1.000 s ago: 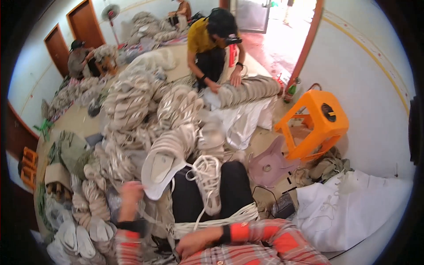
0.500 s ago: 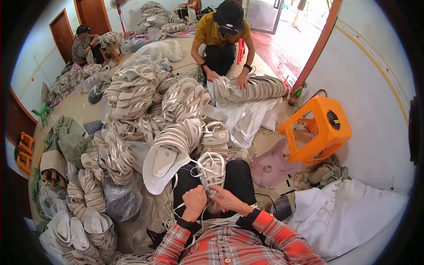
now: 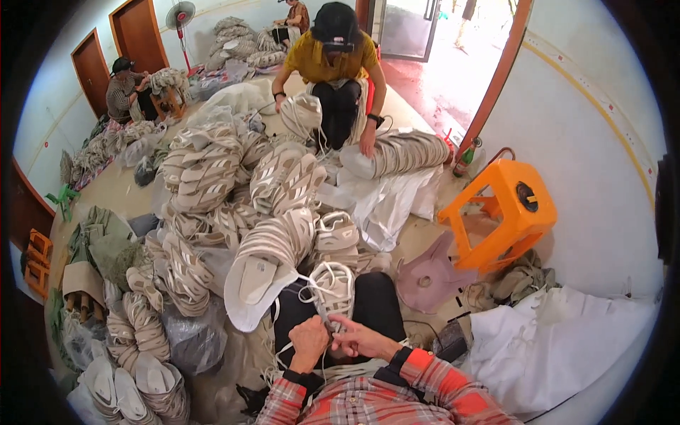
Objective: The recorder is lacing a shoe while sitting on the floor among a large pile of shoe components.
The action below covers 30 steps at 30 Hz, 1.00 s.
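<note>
A beige and white shoe upper (image 3: pixel 336 289) with white laces lies between my knees, its near end at my hands. My left hand (image 3: pixel 310 343) is closed in a fist beside that end; what it grips is hidden. My right hand (image 3: pixel 363 340) reaches in from the right, its index finger stretched along the near end of the upper and the other fingers curled beneath, closed on it. A loose white lace (image 3: pixel 278 312) hangs at the left of the upper. Against my left knee leans a nested stack of uppers (image 3: pixel 273 248), a white-lined one at its front.
Piled uppers (image 3: pixel 205 166) fill the floor ahead and left. Opposite, a co-worker in a yellow shirt (image 3: pixel 329 60) holds an upper (image 3: pixel 301 115) beside a long row of uppers (image 3: pixel 407 154). To the right stand an orange stool (image 3: pixel 520 188), a pinkish plastic piece (image 3: pixel 425 280) and white sheeting (image 3: pixel 545 347).
The view has shifted slightly. My hands stay at the near end of the upper, my right index finger now straighter. The co-worker has lifted an upper away from the long row, to the left.
</note>
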Tool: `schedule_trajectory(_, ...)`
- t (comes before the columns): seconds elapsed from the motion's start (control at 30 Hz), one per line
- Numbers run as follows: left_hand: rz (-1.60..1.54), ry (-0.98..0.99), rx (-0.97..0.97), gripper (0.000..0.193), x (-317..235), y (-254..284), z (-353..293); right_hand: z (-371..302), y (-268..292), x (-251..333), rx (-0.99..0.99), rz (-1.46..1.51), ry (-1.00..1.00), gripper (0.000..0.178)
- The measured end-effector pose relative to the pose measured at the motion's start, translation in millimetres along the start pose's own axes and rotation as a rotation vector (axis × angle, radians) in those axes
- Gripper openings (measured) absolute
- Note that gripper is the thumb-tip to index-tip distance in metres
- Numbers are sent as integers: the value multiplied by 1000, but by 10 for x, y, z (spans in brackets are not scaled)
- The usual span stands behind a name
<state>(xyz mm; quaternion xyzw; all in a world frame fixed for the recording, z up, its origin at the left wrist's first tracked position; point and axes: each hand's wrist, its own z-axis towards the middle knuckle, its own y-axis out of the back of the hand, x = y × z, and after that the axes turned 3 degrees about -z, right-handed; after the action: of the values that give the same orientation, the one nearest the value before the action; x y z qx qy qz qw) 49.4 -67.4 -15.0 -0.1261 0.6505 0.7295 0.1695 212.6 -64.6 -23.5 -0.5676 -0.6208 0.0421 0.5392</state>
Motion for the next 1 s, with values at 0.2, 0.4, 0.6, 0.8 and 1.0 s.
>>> schedule_trajectory(0.2,-66,49,43,19,40,-164,4,76,-16,79,6,41,-26,62)
schedule_trajectory(0.4,74,135,116,15,-87,-53,-43,323,-14,452,-123,-1050,-199,31)
schedule_trajectory(0.6,68,51,182,25,22,-234,-2,447,153,340,-85,-1718,376,22)
schedule_trajectory(0.8,20,95,232,21,-55,-115,11,505,207,15,-468,-1675,470,15)
schedule_trajectory(1.0,-31,-225,-60,21,-162,64,-73,-107,59,912,-807,-1780,728,12)
